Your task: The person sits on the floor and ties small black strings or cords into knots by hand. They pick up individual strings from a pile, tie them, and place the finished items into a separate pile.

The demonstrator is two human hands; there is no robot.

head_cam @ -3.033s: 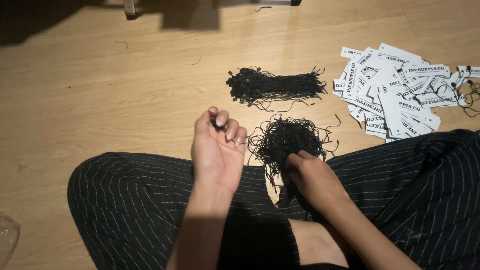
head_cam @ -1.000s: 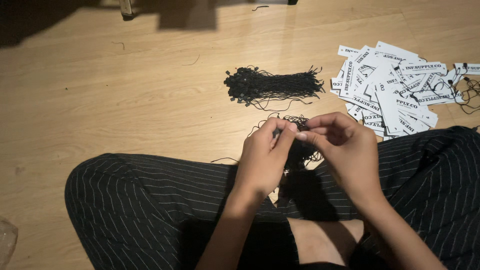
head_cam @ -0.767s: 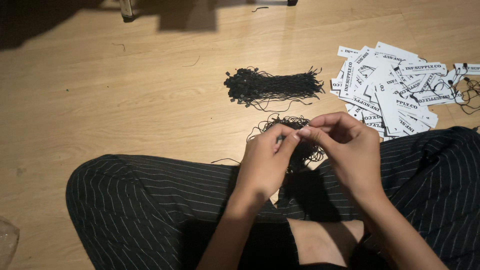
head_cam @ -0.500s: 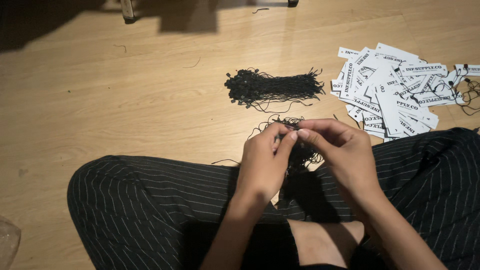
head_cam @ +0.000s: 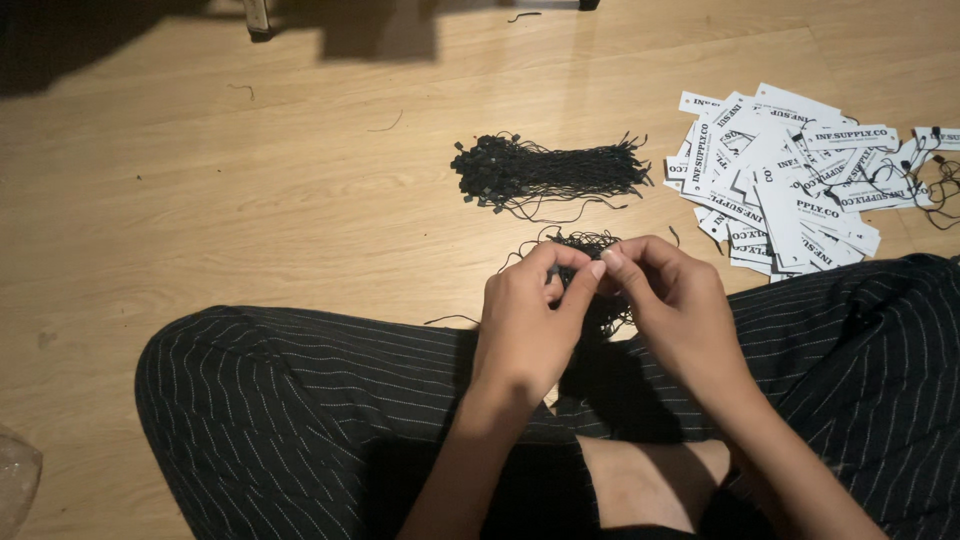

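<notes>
Left hand (head_cam: 525,320) and right hand (head_cam: 670,300) pinch one black string (head_cam: 578,268) together | tangled pile (head_cam: 590,245) just beyond fingertips | best drawn out slowly, singly

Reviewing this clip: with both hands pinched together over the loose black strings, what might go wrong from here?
The left hand and right hand work right above the loose tangle of strings, so a pulled strand may snag others and knot. The neat string bundle lies close by and might get dragged into the tangle. Dim light and black strings against dark striped trousers make a dropped piece hard to spot.
</notes>
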